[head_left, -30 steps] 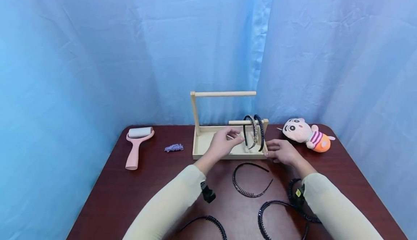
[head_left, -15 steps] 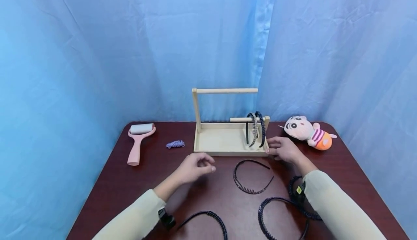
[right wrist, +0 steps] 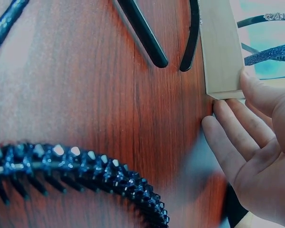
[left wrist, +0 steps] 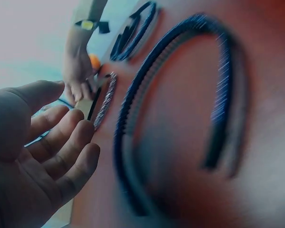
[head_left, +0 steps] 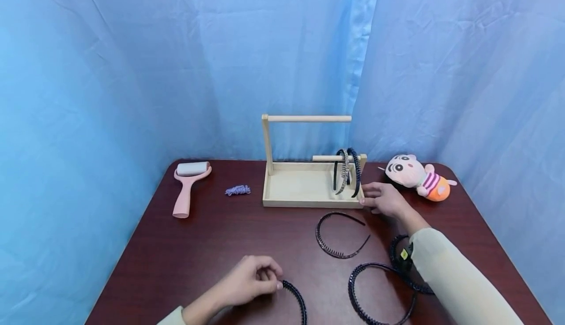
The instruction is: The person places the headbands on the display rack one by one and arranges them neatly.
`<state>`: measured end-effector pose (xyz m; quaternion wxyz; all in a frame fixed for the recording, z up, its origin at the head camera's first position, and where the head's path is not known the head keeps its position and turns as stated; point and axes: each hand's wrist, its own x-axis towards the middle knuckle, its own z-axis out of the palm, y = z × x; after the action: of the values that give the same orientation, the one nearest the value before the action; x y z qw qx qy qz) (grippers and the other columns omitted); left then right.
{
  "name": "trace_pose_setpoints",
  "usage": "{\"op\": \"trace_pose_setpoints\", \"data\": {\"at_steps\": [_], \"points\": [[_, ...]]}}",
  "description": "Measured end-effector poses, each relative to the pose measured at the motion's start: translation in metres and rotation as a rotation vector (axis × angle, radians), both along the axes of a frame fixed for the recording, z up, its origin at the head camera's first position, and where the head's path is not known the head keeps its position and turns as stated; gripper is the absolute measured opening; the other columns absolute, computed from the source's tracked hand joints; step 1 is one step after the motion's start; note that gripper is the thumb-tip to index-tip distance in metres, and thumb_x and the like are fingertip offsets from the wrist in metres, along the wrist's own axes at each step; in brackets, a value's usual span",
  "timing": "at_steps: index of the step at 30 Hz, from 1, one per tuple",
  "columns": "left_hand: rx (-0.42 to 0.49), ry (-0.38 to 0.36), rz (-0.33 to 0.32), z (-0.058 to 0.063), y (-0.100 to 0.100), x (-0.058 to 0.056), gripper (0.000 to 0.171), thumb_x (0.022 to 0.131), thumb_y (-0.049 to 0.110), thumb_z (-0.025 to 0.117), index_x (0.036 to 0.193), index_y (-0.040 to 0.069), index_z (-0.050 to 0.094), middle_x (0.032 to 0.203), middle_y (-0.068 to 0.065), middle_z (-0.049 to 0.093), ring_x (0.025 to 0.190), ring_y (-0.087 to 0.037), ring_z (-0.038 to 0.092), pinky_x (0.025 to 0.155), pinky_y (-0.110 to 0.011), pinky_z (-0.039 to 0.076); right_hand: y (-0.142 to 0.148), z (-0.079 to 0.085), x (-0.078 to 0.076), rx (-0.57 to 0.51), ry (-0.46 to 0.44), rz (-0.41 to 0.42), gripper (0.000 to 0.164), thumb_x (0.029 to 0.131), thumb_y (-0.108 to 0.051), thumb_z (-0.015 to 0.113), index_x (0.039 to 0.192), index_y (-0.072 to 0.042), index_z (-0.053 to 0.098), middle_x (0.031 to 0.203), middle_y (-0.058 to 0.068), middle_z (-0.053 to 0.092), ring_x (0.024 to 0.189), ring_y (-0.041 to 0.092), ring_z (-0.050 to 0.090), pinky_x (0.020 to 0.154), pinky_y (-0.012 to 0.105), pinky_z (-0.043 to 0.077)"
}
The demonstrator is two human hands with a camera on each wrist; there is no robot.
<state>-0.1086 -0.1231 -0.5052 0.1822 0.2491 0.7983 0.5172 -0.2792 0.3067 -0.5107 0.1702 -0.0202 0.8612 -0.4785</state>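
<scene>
My left hand (head_left: 244,281) is low over the front of the table, fingers loosely bent. Its fingertips overlap the end of a dark beaded headband (head_left: 297,295) in the head view. The left wrist view shows a gap between the fingers and this headband (left wrist: 125,109). At the back, my right hand (head_left: 385,201) holds the front right corner of a wooden stand (head_left: 304,204), thumb at the rim and fingers along the outer side. Several headbands, one silver and sparkly (head_left: 346,170), hang from the stand's short lower bar.
A thin toothed headband (head_left: 324,247) lies before the stand. Farther right are more dark headbands (head_left: 353,293), partly under the right forearm. A pink lint roller (head_left: 183,200) and purple cord bundle (head_left: 238,190) lie left, a plush doll (head_left: 419,177) right. Blue curtains surround the table.
My left hand has drawn back from the hanging headbands, coming forward and left to the dark headband at the front. My right hand stays at the stand's corner.
</scene>
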Motion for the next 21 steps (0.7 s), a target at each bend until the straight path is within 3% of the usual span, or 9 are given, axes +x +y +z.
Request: {"op": "trace_pose_setpoints", "data": {"at_steps": [6, 9, 12, 15, 17, 19, 21], "points": [[0.129, -0.103, -0.109, -0.018, -0.001, 0.031, 0.019, 0.087, 0.009, 0.080, 0.101, -0.001, 0.072, 0.080, 0.002, 0.069, 0.069, 0.003, 0.060, 0.063, -0.018, 0.054, 0.000, -0.001, -0.001, -0.005, 0.014, -0.001, 0.059, 0.099, -0.014, 0.070, 0.150, 0.005, 0.045, 0.145, 0.033, 0.052, 0.120, 0.037, 0.065, 0.084, 0.047, 0.061], [0.144, -0.094, -0.171, -0.027, 0.000, 0.039, 0.018, 0.087, 0.003, 0.078, 0.102, -0.003, 0.071, 0.080, -0.001, 0.070, 0.069, 0.007, 0.059, 0.063, -0.018, 0.055, 0.000, -0.001, -0.001, -0.007, 0.016, 0.001, 0.060, 0.099, -0.014, 0.070, 0.150, 0.005, 0.046, 0.145, 0.033, 0.052, 0.119, 0.036, 0.065, 0.084, 0.047, 0.061], [0.136, -0.097, -0.193, -0.032, 0.003, 0.045, 0.014, 0.086, -0.004, 0.073, 0.100, -0.004, 0.072, 0.077, 0.001, 0.067, 0.069, 0.009, 0.057, 0.063, -0.014, 0.053, 0.001, -0.001, -0.002, -0.005, 0.017, -0.002, 0.060, 0.099, -0.015, 0.071, 0.150, 0.004, 0.046, 0.145, 0.032, 0.053, 0.119, 0.035, 0.065, 0.084, 0.047, 0.061], [0.196, -0.355, -0.134, -0.033, 0.008, 0.050, 0.014, 0.089, -0.003, 0.065, 0.098, -0.010, 0.072, 0.075, 0.004, 0.063, 0.068, 0.004, 0.056, 0.063, -0.011, 0.049, 0.001, -0.001, -0.002, -0.003, 0.016, -0.001, 0.062, 0.099, -0.017, 0.071, 0.150, 0.004, 0.045, 0.145, 0.032, 0.053, 0.119, 0.035, 0.066, 0.084, 0.047, 0.061], [0.214, -0.428, -0.105, -0.033, 0.010, 0.053, 0.015, 0.090, -0.003, 0.062, 0.097, -0.012, 0.072, 0.076, 0.007, 0.061, 0.069, 0.003, 0.056, 0.064, -0.010, 0.047, 0.001, -0.001, -0.002, -0.003, 0.015, -0.001, 0.062, 0.099, -0.018, 0.071, 0.151, 0.004, 0.045, 0.145, 0.032, 0.053, 0.119, 0.036, 0.065, 0.084, 0.047, 0.061], [0.149, -0.340, -0.137, -0.033, 0.011, 0.054, 0.014, 0.089, -0.002, 0.064, 0.097, -0.007, 0.074, 0.076, 0.009, 0.062, 0.071, 0.005, 0.055, 0.064, -0.010, 0.048, 0.001, -0.001, -0.002, -0.003, 0.013, -0.001, 0.062, 0.099, -0.018, 0.071, 0.151, 0.004, 0.045, 0.146, 0.032, 0.053, 0.120, 0.037, 0.065, 0.084, 0.047, 0.061], [0.012, -0.043, -0.216, -0.034, 0.010, 0.056, 0.013, 0.086, -0.003, 0.069, 0.097, 0.000, 0.076, 0.078, 0.010, 0.065, 0.074, 0.011, 0.053, 0.066, -0.008, 0.048, 0.001, -0.002, -0.001, -0.004, 0.008, -0.003, 0.062, 0.099, -0.018, 0.071, 0.151, 0.004, 0.045, 0.146, 0.032, 0.052, 0.120, 0.038, 0.065, 0.084, 0.048, 0.061]]}}
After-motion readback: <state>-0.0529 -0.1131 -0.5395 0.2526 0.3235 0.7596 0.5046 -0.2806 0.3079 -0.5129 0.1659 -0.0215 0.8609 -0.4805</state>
